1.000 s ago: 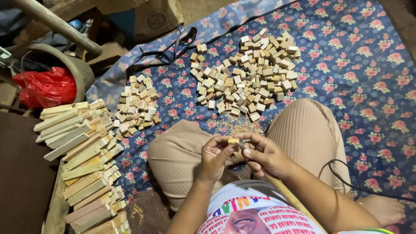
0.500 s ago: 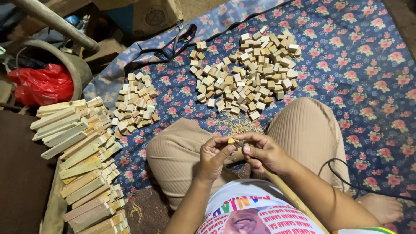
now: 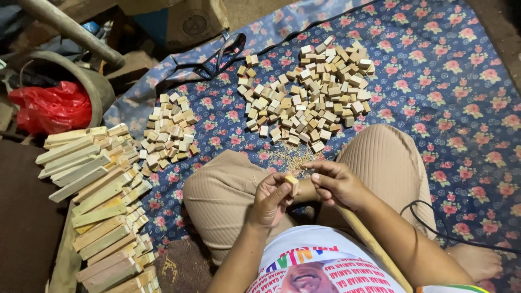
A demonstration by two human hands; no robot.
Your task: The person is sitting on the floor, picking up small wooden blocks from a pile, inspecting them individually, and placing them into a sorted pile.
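My left hand point(image 3: 269, 199) pinches a small pale wooden block point(image 3: 292, 184) above my lap. My right hand point(image 3: 335, 183) is closed beside it, fingertips against the block; a long wooden handle point(image 3: 374, 255) runs from under that hand down along my forearm. Whether it carries a blade I cannot tell. Fine wood shavings point(image 3: 293, 157) lie on the cloth just ahead of my knees. I sit cross-legged on a blue floral cloth point(image 3: 445, 97).
A large heap of small wooden blocks point(image 3: 306, 97) lies ahead, a smaller heap point(image 3: 169, 135) to the left. Stacked wooden slats point(image 3: 97, 201) line the left edge. A red plastic bag point(image 3: 51, 106), a cardboard box point(image 3: 190, 19) and a black cable point(image 3: 434, 228) are nearby.
The hands stay together over the lap with the block; the view shifted slightly. The block sits a little more upright between the fingers.
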